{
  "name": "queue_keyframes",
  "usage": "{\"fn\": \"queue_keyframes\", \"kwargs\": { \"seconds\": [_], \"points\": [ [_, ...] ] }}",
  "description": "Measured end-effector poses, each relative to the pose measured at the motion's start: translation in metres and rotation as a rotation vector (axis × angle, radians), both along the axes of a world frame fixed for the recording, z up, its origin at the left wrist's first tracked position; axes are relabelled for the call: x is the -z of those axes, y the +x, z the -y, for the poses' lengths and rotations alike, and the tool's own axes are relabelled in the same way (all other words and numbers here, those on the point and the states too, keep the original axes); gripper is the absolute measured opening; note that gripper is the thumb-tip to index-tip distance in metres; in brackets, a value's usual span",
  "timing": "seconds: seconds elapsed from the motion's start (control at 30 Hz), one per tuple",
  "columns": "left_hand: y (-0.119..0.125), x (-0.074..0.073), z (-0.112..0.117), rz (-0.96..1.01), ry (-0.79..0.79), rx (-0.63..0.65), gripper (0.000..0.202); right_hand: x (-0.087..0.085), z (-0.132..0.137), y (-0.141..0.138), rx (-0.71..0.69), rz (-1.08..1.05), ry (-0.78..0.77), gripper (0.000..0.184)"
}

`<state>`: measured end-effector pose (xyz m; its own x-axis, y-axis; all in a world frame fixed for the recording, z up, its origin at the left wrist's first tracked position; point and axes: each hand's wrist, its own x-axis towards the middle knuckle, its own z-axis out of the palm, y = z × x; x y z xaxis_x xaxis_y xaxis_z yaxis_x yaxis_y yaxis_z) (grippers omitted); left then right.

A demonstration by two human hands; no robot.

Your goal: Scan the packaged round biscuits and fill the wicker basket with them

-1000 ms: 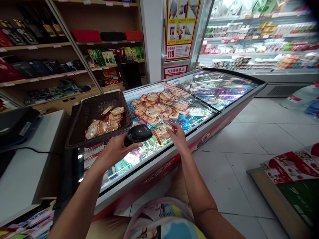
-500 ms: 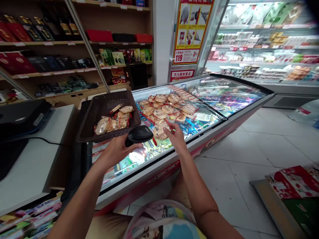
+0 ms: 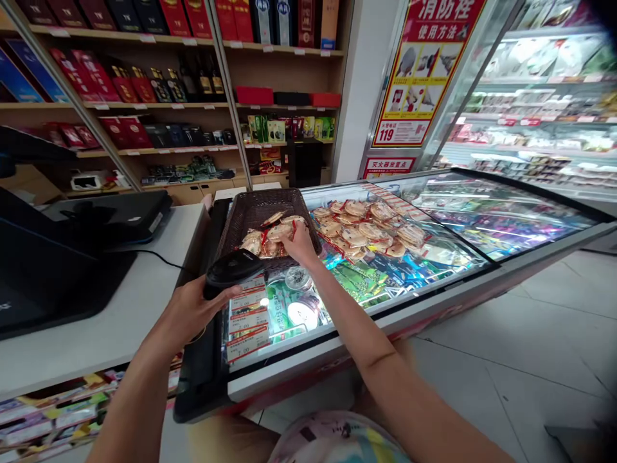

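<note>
My left hand (image 3: 190,308) is wrapped around a black handheld barcode scanner (image 3: 235,267), held over the near left end of the freezer. With my right hand (image 3: 303,247) I pinch a clear, red-edged packet of round flat biscuits (image 3: 282,231) inside the dark brown woven basket (image 3: 224,225). Several similar packets (image 3: 251,242) lie under and beside it, partly hidden by the hand and scanner. To the right, a loose pile of the same packets (image 3: 369,225) rests on the freezer's glass top.
The chest freezer (image 3: 400,308) stretches away to the right, with frozen goods under its glass. Price labels (image 3: 248,315) line its left end. On the left stand a white counter (image 3: 120,308) and a black monitor (image 3: 38,263). Shelves with boxes and bottles (image 3: 168,87) rise behind.
My right hand has carried a packet from the pile leftward into the basket. The scanner stays in my left hand. My view has turned left.
</note>
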<state>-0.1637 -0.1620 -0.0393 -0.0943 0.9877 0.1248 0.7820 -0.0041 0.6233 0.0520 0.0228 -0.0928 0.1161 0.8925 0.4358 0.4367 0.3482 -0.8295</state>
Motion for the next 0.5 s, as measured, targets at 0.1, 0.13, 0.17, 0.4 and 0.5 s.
{"fn": "queue_keyframes", "kwargs": {
  "seconds": [0.1, 0.13, 0.17, 0.4, 0.5],
  "points": [
    [0.006, 0.002, -0.008, -0.052, -0.022, 0.022, 0.061, 0.002, 0.007, 0.023, 0.09, 0.108, 0.129, 0.048],
    [0.01, 0.002, -0.012, -0.069, -0.019, 0.032, 0.061, 0.003, 0.009, 0.039, 0.156, 0.123, 0.152, 0.047],
    [0.016, 0.002, -0.017, -0.084, -0.012, 0.046, 0.061, 0.005, 0.01, 0.059, 0.248, 0.131, 0.158, 0.046],
    [0.078, -0.011, -0.048, -0.109, 0.08, 0.202, 0.059, 0.019, 0.011, 0.205, 0.707, 0.074, -0.036, 0.055],
    [0.106, -0.018, -0.057, -0.097, 0.061, 0.282, 0.055, 0.029, 0.004, 0.229, 0.666, -0.098, -0.152, 0.066]
  ]
}}
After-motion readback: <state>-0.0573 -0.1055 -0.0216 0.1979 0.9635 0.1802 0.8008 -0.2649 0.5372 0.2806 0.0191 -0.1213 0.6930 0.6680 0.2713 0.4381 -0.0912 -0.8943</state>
